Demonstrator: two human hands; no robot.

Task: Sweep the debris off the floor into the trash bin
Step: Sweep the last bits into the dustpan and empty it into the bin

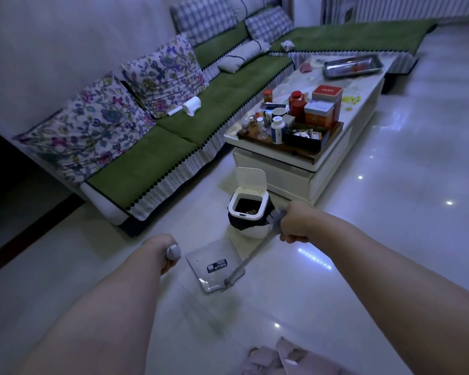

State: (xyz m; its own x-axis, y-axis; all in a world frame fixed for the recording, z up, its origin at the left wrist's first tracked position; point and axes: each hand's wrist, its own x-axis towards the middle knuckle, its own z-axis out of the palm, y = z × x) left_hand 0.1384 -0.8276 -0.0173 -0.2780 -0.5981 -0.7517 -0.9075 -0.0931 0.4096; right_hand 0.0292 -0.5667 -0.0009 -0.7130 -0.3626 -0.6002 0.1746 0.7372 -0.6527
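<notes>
Item 1: L hand (164,255), near-left, fingers curled round a grey-capped handle (173,251); shaft below hidden by the arm.
Item 2: R hand (295,226), fist closed on the upper end of a long shaft (251,257) slanting down-left to the dustpan (214,262).
Dustpan qty 1, flat on the floor (363,239), between both hands, just near of the trash bin (234,205).
Bin qty 1, lid (249,178) up, dark liner, small bits inside.
Dark blurred smear (217,309) near of the pan; can't tell what.
Floor debris: too dim to make out.
Far: sofa (173,147) qty 1, coffee table (363,104) qty 1.
</notes>
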